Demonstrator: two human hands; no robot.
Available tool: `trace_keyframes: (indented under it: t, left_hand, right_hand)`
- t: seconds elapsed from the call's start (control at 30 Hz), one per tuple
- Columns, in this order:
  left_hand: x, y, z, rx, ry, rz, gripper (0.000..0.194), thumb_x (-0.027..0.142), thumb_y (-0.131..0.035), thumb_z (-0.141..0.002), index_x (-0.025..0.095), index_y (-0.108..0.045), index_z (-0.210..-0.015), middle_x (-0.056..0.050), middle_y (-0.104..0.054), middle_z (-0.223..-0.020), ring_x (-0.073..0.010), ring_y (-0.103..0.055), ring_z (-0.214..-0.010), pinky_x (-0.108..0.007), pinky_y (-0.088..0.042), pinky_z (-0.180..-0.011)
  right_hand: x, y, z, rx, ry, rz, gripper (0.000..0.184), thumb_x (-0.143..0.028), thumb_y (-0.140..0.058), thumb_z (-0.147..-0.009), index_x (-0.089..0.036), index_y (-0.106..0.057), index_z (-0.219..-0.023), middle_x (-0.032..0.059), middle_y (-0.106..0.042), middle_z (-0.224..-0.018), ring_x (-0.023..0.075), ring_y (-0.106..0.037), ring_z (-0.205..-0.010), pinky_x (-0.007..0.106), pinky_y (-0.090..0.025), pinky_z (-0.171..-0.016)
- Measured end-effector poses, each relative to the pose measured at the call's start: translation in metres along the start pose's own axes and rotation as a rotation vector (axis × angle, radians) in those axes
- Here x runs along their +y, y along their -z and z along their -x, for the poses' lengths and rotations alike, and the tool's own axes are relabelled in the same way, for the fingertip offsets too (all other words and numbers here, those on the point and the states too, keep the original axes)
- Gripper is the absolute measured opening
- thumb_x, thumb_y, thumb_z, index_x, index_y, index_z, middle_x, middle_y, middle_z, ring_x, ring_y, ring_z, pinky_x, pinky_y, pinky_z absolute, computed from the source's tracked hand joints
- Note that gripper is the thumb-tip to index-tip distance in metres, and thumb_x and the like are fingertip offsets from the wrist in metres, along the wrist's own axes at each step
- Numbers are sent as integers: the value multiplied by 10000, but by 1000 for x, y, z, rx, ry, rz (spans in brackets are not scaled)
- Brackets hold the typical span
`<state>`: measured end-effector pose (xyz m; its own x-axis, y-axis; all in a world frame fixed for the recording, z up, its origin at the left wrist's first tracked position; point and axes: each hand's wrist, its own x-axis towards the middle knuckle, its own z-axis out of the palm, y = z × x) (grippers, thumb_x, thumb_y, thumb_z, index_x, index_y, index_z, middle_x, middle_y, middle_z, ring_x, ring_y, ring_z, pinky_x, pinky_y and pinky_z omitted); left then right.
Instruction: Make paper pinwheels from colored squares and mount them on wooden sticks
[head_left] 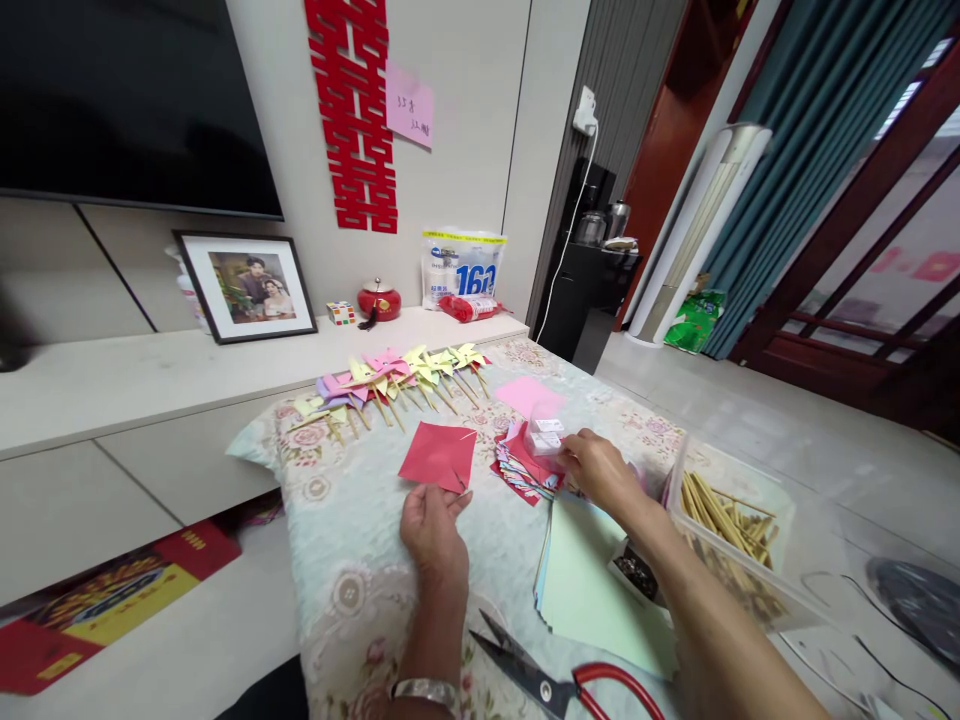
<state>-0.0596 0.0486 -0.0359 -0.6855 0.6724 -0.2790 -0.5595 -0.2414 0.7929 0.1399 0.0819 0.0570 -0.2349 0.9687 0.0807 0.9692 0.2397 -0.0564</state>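
Observation:
My left hand (435, 525) pinches the near edge of a red paper square (439, 455), which has slits cut in from its corners. My right hand (602, 470) is closed at the right side of a small clear plastic box (546, 437) with white labelled pieces inside; its fingertips are partly hidden. Under and beside the box lies a stack of coloured paper squares (519, 475). Behind it is a pink paper sheet (529, 396). Scissors (551, 685) with red handles lie open near the front edge, beside pale green paper sheets (600, 590).
Several paper pinwheels (390, 375) on sticks line the table's far left edge. A clear bin (735, 580) of wooden sticks stands right, near a small container of dark bits (636, 572). A framed photo (251, 290) and a red pot (379, 300) stand on the white cabinet behind.

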Motion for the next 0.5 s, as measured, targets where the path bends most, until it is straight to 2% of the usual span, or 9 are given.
trace_keyframes:
  t: [0.3, 0.43, 0.5]
  left_hand:
    - [-3, 0, 0, -25, 4, -42, 114, 224, -593, -699, 172, -533, -781, 18, -627, -623, -159, -666, -596, -329, -607, -597]
    - [-4, 1, -1, -26, -11, -93, 103, 244, -551, -739, 170, -528, -807, 9, -625, -637, -158, -666, -596, -331, -607, -600]
    - [-4, 2, -4, -23, -26, -142, 93, 244, -529, -766, 172, -522, -825, 5, -618, -642, -166, -669, -596, -337, -605, -593]
  right_hand:
    - [2, 12, 0, -13, -14, 17, 258, -241, -550, -936, -163, -665, -1153, 116, -664, -1075, 218, -648, -925, 280, -350, -688]
    - [2, 11, -6, -3, 0, 43, 156, -210, -573, -907, -168, -720, -937, 101, -697, -960, 222, -643, -896, 282, -334, -658]
    - [2, 10, -8, 12, 16, 52, 170, -172, -561, -904, -172, -723, -853, 91, -702, -903, 217, -636, -890, 280, -332, -660]
